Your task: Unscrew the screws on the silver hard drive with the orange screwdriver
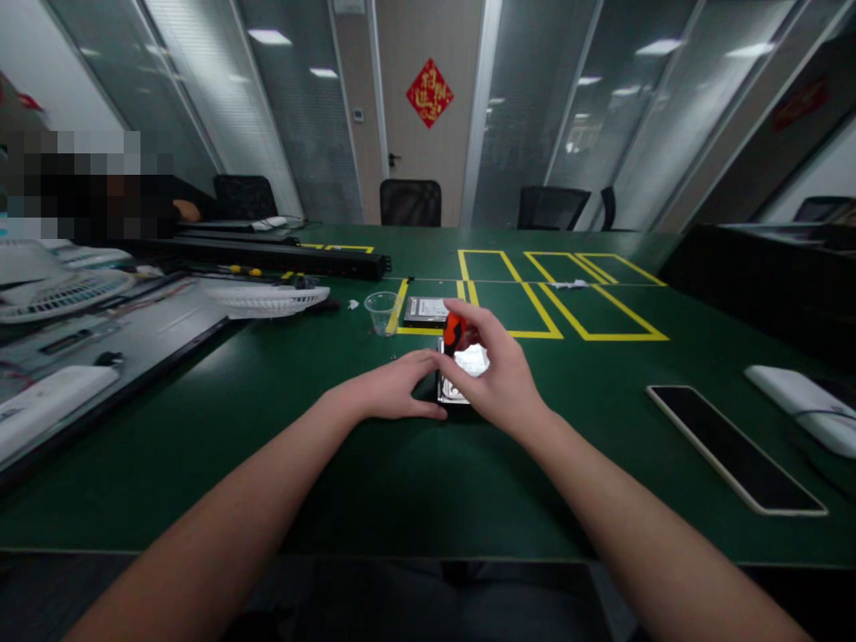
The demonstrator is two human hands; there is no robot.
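Observation:
A hard drive (455,390) lies on the green table in front of me, its shiny label side up. My right hand (498,370) grips a red and black screwdriver (454,332) that stands upright over the drive; its tip is hidden behind my fingers. At the drive's left edge, my left hand (401,385) holds the drive between thumb and fingers. A second hard drive (426,309) sits just beyond, inside a yellow tape outline. Left of that one stands a clear plastic cup (383,314).
A phone (736,446) and a white device (806,406) lie at the right. White fan parts (267,300), a long black bar (281,256) and a metal panel (153,325) crowd the left. Yellow tape rectangles (541,335) mark the far table. Another person (100,192) sits at far left.

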